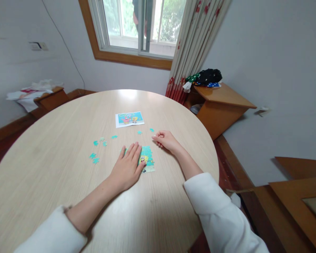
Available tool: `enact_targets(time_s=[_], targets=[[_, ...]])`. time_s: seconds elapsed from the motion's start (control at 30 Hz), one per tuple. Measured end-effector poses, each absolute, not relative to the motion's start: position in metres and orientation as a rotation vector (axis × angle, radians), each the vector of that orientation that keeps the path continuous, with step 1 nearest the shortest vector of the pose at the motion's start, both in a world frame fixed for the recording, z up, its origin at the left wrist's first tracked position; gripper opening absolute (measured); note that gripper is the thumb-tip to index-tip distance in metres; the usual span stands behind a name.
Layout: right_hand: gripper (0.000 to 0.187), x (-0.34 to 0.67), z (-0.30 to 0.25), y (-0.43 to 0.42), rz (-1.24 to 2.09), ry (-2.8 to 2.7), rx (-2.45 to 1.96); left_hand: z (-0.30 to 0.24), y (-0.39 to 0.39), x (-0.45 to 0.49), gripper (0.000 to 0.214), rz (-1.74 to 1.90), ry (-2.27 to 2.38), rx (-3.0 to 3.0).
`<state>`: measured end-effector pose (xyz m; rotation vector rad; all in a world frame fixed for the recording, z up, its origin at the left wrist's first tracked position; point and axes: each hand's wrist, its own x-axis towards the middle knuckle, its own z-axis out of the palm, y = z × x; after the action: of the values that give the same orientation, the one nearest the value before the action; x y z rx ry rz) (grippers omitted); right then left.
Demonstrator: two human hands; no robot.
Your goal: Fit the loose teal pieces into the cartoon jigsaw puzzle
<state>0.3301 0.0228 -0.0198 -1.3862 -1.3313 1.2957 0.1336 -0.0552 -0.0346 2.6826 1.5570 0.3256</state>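
Observation:
My left hand (127,167) lies flat, fingers stretched out, over the left part of a joined jigsaw puzzle (146,153). The puzzle's right part shows a yellow cartoon figure on turquoise; my palm hides the rest. Up and right of it, my right hand (166,140) is closed in a pinch above the table. Whatever its fingertips hold, if anything, is hidden. Just beyond lie two loose turquoise puzzle pieces, a right one (152,130) and a left one (139,132). Another puzzle piece (114,137) sits beyond my left hand.
More loose pieces (96,160) are scattered on the left of the round wooden table (55,154). A printed reference picture (130,119) lies toward the far side. Behind stand a window, a curtain (192,38) and a wooden cabinet (223,102) with cloths on top.

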Motion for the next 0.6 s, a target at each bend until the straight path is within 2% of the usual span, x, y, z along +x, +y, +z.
enact_targets(time_s=[0.17,0.3,0.43,0.6], targets=[[0.026,0.331,-0.021,0.023,1.287,-1.328,-1.369,-0.035,-0.053,0.121,0.064,0.37,1.737,2.573],[0.026,0.33,-0.019,0.022,1.277,-1.338,-1.375,-0.042,-0.052,0.117,0.065,0.283,1.749,2.507],[0.024,0.329,-0.02,0.022,1.24,-1.368,-1.409,-0.048,-0.05,0.117,0.065,0.37,1.711,2.46],[0.015,0.314,-0.016,0.004,0.661,-1.542,-1.489,-0.045,-0.038,0.107,0.07,0.734,1.664,2.155]])
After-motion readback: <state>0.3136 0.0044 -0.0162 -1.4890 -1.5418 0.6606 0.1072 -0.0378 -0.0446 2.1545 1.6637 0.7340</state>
